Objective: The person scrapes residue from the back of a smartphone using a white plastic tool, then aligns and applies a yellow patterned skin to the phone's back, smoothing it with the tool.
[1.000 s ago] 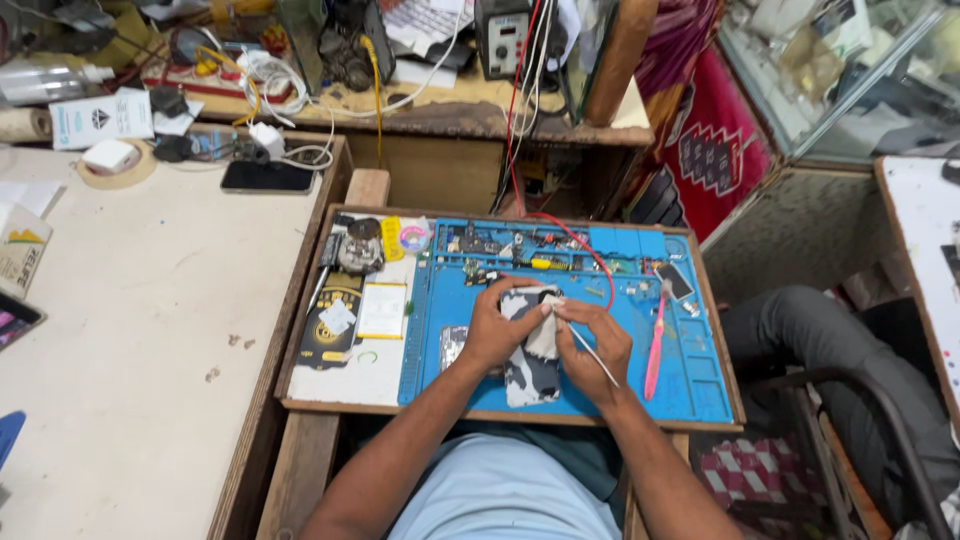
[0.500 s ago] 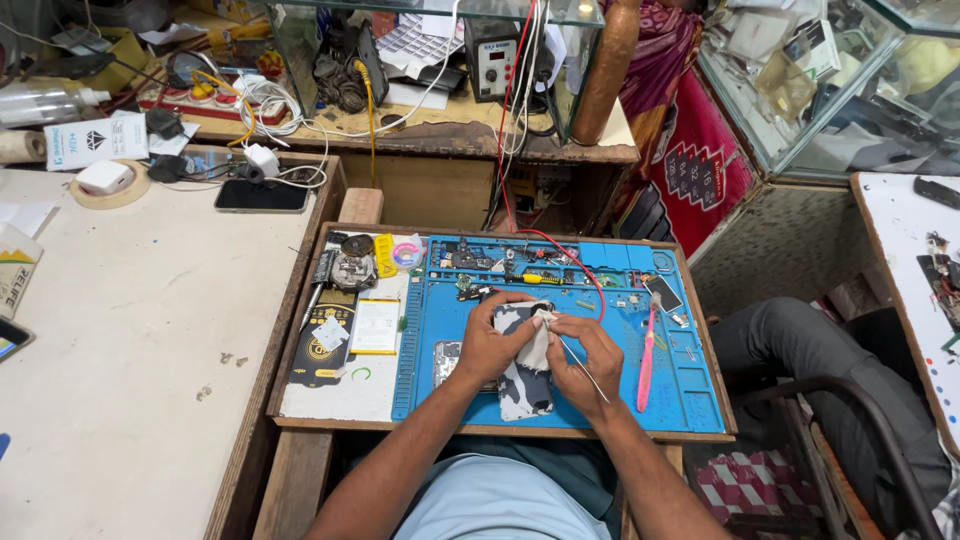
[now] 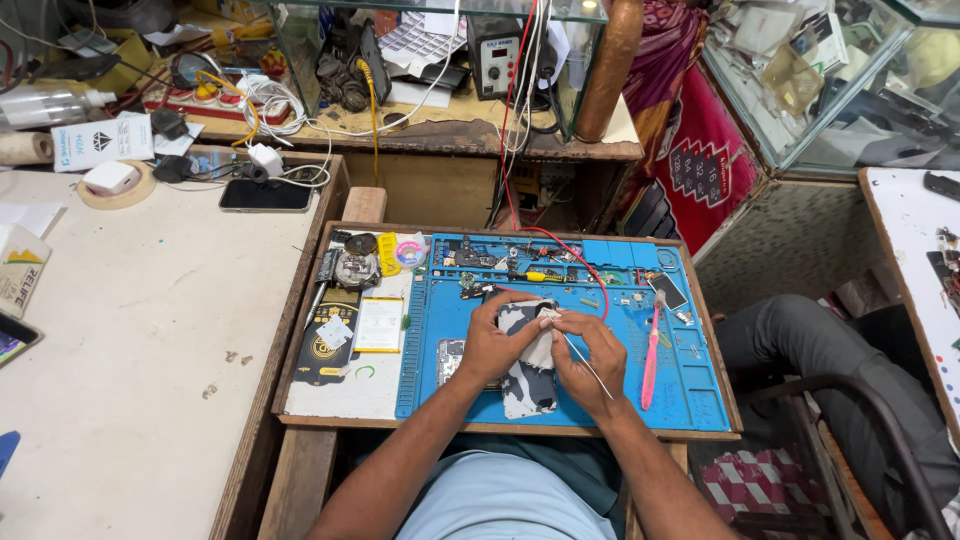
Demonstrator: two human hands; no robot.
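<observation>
My left hand (image 3: 492,344) grips the left side of a phone with a black-and-white patterned back (image 3: 527,370), which lies on a blue work mat (image 3: 690,385). My right hand (image 3: 588,358) pinches a small white cloth (image 3: 541,348) against the phone's upper part and also holds a thin metal tool (image 3: 586,366) that points toward the wrist. A pink brush (image 3: 651,348) lies on the mat just right of my right hand. Another small phone part (image 3: 449,358) peeks out left of my left wrist.
The mat sits in a wooden tray (image 3: 300,330) with a black battery pack (image 3: 325,340), a white card (image 3: 379,325) and small round parts. A black phone (image 3: 265,195) lies on the white table (image 3: 130,330) at left. Another person's knee (image 3: 800,335) is at the right.
The view has shifted slightly; both hands stay on the phone, and the right hand keeps working the cloth over its upper part.
</observation>
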